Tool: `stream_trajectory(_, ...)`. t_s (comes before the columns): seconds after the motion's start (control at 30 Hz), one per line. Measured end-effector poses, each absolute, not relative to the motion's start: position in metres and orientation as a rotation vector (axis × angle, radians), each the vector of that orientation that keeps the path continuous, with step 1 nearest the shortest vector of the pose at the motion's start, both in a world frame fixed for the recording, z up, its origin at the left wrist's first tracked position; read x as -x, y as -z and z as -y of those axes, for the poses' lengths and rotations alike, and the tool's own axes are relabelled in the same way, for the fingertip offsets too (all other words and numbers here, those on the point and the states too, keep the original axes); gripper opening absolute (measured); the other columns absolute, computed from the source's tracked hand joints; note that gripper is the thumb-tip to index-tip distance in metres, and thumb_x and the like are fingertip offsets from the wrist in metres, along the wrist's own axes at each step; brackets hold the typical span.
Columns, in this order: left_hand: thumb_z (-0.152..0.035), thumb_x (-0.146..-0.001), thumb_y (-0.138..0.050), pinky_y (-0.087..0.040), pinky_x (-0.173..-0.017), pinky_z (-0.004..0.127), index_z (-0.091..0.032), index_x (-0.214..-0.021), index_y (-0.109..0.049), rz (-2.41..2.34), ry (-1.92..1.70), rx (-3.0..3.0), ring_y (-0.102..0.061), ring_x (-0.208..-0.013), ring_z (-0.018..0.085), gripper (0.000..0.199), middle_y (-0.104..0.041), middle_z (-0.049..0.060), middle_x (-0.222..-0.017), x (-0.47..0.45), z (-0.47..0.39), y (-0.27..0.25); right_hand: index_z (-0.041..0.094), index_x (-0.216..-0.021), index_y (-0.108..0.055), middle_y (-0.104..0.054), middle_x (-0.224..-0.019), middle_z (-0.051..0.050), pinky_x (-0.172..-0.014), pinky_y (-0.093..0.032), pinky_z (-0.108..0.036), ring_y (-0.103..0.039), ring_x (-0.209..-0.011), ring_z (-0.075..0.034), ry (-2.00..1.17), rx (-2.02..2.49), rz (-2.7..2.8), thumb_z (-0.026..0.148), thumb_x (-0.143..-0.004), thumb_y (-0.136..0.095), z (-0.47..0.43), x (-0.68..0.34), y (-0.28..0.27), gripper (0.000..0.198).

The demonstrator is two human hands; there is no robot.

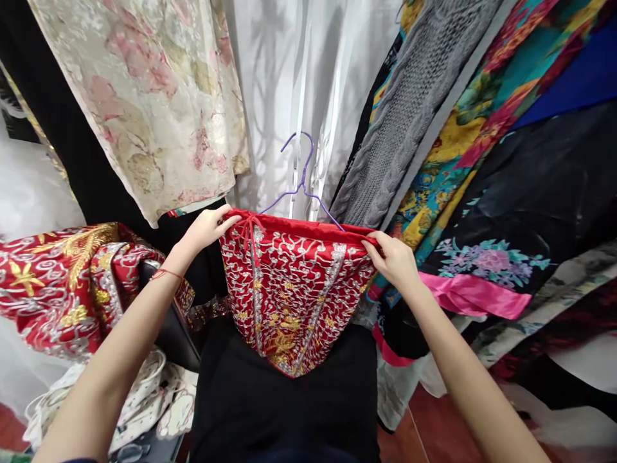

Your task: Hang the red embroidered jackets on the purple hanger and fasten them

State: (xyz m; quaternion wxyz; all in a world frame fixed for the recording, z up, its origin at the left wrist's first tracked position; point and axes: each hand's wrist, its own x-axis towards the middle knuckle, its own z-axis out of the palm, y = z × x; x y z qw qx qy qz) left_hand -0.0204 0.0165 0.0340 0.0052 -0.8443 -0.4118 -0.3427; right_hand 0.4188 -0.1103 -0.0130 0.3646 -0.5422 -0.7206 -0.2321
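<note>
Fingers (222, 211) of the left hand (206, 228) and right hand (397, 258) are pinched together on opposite top corners of a red garment (294, 276), spread just beyond black cloth (284, 411); pull is best balanced to avoid puckering. Silver-and-gold embroidery (288, 321) is tapered to a point. Behind, a purple hanger (303, 184) is seen.

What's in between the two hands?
In the head view, a red embroidered garment stretches between the left hand and the right hand, with a purple hanger rising above its top edge.
</note>
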Motion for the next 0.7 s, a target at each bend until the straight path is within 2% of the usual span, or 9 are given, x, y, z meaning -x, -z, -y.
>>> stream_trajectory(0.17,-0.050,-0.094,-0.048,-0.029,-0.058,0.029,-0.026,-0.085,-0.065,1.444,1.075,2.363,-0.057,-0.060,0.020,0.030,-0.061,0.001,-0.062,0.015,-0.022,-0.032,0.023,-0.094,-0.068,-0.076,-0.096,-0.011,-0.073,-0.051,-0.036,-0.070,-0.080,-0.024,0.503,1.345,1.863,0.048,-0.100,-0.041,0.100,-0.426,0.005,0.037)
stream_trajectory(0.37,-0.045,-0.095,-0.050,-0.040,-0.073,0.030,-0.024,-0.087,-0.063,1.368,1.436,2.185,-0.062,-0.076,0.021,0.027,-0.070,0.004,-0.083,0.008,-0.030,-0.026,0.023,-0.085,-0.066,-0.074,-0.089,-0.009,-0.073,-0.049,-0.035,-0.068,-0.079,-0.023,0.393,1.297,1.705,0.048,-0.096,-0.047,0.080,-0.420,-0.017,0.034)
stream_trajectory(0.53,-0.049,-0.094,-0.053,-0.036,-0.060,0.024,-0.022,-0.087,-0.058,1.419,1.789,2.284,-0.047,-0.057,0.013,0.028,-0.054,-0.002,-0.066,-0.003,-0.035,-0.007,0.023,-0.073,-0.055,-0.064,-0.069,-0.002,-0.064,-0.044,-0.030,-0.057,-0.062,-0.018,0.276,1.359,1.500,0.048,-0.093,-0.051,0.061,-0.391,-0.010,0.032)
stream_trajectory(0.7,-0.050,-0.094,-0.053,-0.033,-0.061,0.024,-0.022,-0.084,-0.058,1.586,1.820,2.057,-0.045,-0.056,0.012,0.030,-0.052,-0.003,-0.063,-0.021,-0.030,0.011,0.024,-0.065,-0.044,-0.052,-0.059,0.000,-0.058,-0.032,-0.030,-0.043,-0.054,-0.015,0.409,1.495,1.295,0.045,-0.094,-0.049,0.042,-0.373,0.009,0.036)
